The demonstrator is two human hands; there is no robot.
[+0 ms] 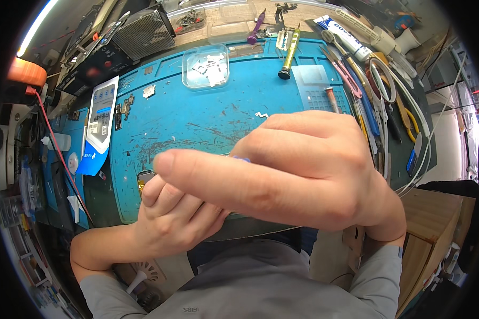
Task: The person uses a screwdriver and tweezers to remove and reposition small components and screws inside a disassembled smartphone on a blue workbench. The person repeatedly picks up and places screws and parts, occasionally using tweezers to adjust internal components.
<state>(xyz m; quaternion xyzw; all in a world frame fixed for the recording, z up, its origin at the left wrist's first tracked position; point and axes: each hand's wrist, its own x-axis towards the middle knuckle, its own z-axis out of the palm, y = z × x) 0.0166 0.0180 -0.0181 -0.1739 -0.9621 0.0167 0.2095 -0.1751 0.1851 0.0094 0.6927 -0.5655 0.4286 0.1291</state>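
My left hand [178,218] is closed low at the front of the mat, its fingers curled at a dark-edged flat device [144,179] with a gold patch. Only a corner of that device shows; its kind is unclear. My right hand [303,170] is raised in front of it, large in the picture. One finger stretches left over my left fingers while the others curl in. Between them peeks a small blue-purple bit [241,158], mostly hidden by the right hand. Just beyond the right knuckles a small white bent piece [261,115] lies on the blue work mat [181,119].
A clear tray [184,74] of small metal parts stands at the back. Nearby are a yellow-green screwdriver [289,50] and a purple screwdriver [257,27]. Tweezers, brushes and scissors [383,80] crowd the right. A blue-white packet [98,127] and a black boxy unit [104,61] stand left.
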